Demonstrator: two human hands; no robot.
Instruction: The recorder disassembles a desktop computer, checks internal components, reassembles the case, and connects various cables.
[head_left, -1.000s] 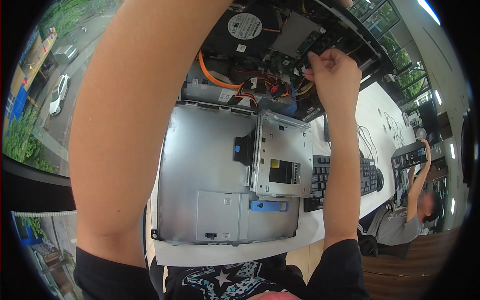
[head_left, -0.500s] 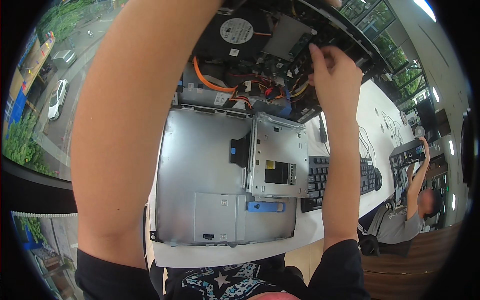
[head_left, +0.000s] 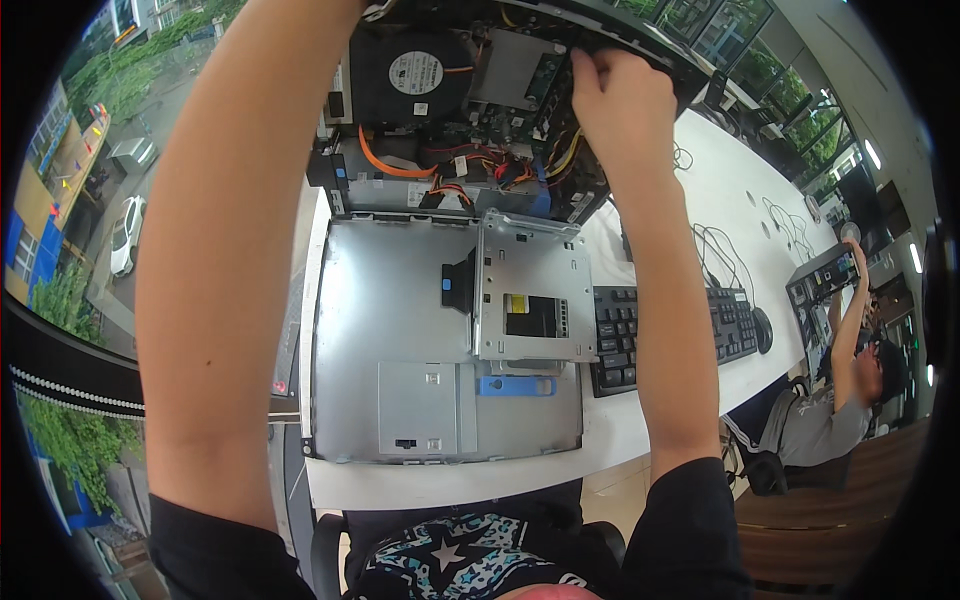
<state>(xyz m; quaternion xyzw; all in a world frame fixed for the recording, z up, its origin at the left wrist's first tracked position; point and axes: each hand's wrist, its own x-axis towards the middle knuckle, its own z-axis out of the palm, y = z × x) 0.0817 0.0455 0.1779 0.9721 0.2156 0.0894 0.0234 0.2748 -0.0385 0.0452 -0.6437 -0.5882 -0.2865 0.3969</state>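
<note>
My right hand [head_left: 630, 95] reaches into an open desktop computer case [head_left: 655, 40], its thumb and fingers closed beside the circuit board. Whether a small part is between the fingertips is hidden. My left forearm [head_left: 215, 270] stretches up along the left of the case; the hand itself lies beyond the top edge. Inside the case are a black fan [head_left: 415, 75] with a white label, a flat grey metal box [head_left: 505, 72], an orange cable [head_left: 385, 165] and bundled thin wires. Nearer me lies a silvery metal side panel [head_left: 390, 290] with a metal drive cage [head_left: 530, 255] over its right part.
A black keyboard [head_left: 730, 315] and mouse [head_left: 763, 330] stand right of the panel on the white table [head_left: 400, 487]. Loose black cables lie behind them. At far right, another person [head_left: 820, 440] holds up a black computer case [head_left: 825, 272]. Windows are at left.
The view has shifted, so the case and panel sit further left and higher in it. My right hand stays inside the case, its fingers still closed near the board.
</note>
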